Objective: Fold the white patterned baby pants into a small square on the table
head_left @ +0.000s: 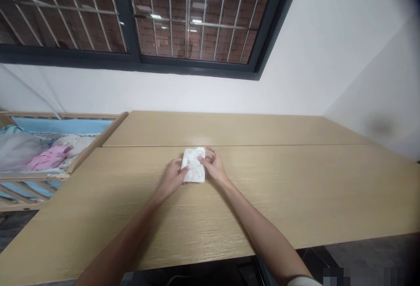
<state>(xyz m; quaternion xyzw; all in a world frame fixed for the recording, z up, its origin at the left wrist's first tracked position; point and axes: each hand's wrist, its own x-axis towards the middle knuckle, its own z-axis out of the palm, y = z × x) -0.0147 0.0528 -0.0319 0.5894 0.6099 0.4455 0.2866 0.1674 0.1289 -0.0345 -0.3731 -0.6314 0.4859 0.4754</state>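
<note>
A small white folded packet point(194, 165) with faint grey marks is held just above the wooden table point(295, 181). It looks soft and roughly rectangular; whether it is paper, cloth or a wrapped item I cannot tell. My left hand point(175, 174) grips its left edge, thumb on the front and fingers behind. At the right edge, my right hand point(212, 163) pinches it the same way, with the thumb lying over the upper front. The fingertips behind the packet are partly hidden.
A wooden crib point(95, 144) with blue lining adjoins the table on the left, holding pink clothing point(49, 157) and a pale plastic bag point(19, 152). Behind the table rises a white wall point(197, 95) below a dark-framed barred window point(197, 65). A seam runs across the tabletop.
</note>
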